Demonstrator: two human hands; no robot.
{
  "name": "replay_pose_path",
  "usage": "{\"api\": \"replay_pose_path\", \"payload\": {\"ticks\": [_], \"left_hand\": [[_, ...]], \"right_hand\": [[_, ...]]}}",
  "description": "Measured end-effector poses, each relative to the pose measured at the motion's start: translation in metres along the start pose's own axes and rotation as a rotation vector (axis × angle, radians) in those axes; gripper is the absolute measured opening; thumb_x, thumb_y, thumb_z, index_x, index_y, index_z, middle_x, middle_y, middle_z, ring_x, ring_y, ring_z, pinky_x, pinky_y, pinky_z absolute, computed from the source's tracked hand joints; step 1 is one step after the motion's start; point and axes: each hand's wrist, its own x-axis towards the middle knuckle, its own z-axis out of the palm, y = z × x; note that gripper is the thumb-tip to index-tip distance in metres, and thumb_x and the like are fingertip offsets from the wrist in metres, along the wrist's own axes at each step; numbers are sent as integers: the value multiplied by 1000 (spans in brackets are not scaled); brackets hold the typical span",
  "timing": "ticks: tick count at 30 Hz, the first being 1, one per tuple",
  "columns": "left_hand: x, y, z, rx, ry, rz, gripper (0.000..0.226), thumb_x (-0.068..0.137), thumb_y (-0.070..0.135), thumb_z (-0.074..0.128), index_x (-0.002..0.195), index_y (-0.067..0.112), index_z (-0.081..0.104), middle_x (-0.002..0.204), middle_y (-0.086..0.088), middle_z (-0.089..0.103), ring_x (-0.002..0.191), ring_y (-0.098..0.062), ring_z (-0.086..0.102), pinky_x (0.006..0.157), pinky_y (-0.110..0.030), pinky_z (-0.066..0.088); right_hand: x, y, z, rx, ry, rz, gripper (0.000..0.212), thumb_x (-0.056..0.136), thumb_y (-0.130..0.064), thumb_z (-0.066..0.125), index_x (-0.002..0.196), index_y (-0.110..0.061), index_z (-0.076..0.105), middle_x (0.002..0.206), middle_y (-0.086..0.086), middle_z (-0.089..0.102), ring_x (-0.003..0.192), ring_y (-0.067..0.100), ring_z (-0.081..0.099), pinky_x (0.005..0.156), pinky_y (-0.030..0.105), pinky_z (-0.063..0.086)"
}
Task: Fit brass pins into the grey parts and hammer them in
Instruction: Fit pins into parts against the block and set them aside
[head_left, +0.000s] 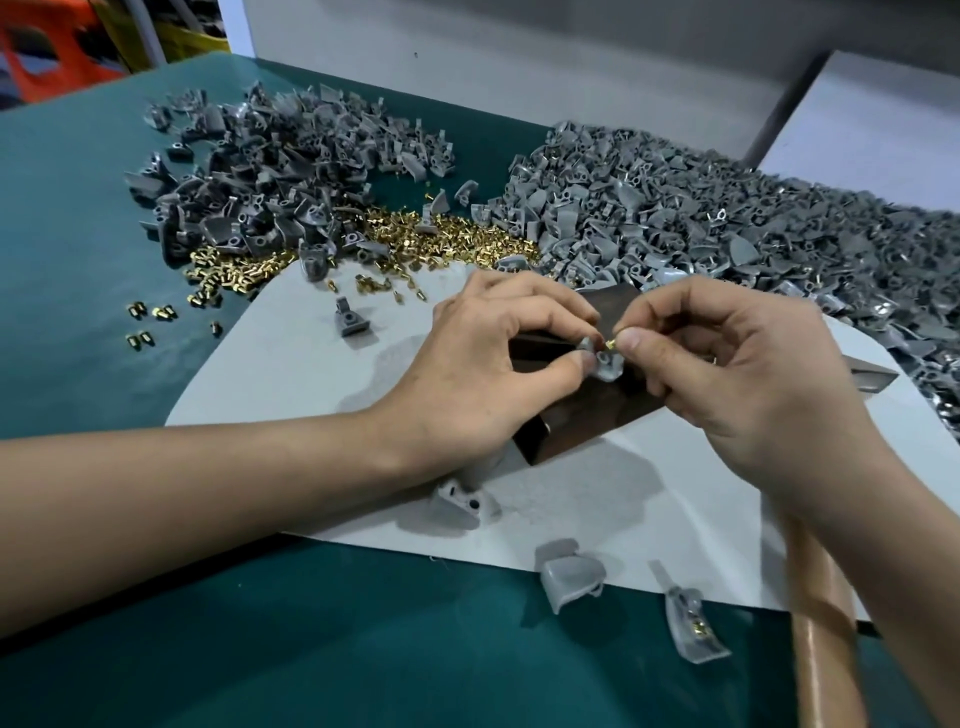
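Note:
My left hand (488, 364) pinches a small grey part (602, 358) between thumb and fingers, holding it over a dark metal block (582, 421). My right hand (727, 364) pinches a brass pin (610, 343) at the part's hole, fingertip to fingertip with the left. A wooden hammer handle (826, 634) lies under my right forearm, its head (872, 376) poking out beyond the right hand. Loose brass pins (415, 244) lie heaped behind the hands.
Two big heaps of grey parts, one at the back left (270, 156) and one at the right (727, 228). A white sheet (311, 374) lies on the green table cover (78, 260). Stray grey parts (571, 577) lie at the sheet's near edge.

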Motion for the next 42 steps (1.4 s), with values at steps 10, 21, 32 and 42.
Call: {"api": "replay_pose_path", "payload": {"ticks": [10,21,32,42], "left_hand": [[0,-1,1,-1,16,8,6,83,19,74,88,20,76,96,18,64,109,-14,52,99,-46,38],[-1,-1,0,-19,-4,18,6,84,20,73,89,20,76,96,16,64,107,-14,51,98,-45,37],[1,-1,1,-173,3,-78,2,78,28,73,79,26,74,91,16,66,107,-15,55,101,-40,39],[0,1,1,-143,-9,-73,6,75,38,69,74,32,71,91,18,64,110,-14,51,103,-45,34]], "right_hand": [[0,-4,-1,-294,-23,-66,25,83,-13,65,72,-34,57,77,-8,51,54,11,54,51,20,43],[-6,-10,5,-358,86,-50,12,79,-15,67,72,-23,62,76,-4,56,55,12,61,54,22,50],[-1,-10,-3,41,33,200,10,80,-6,69,71,-10,69,35,-10,43,32,5,36,37,6,25],[0,-10,-5,176,35,357,15,79,-8,68,64,-8,68,41,0,31,34,7,20,33,15,17]]}}
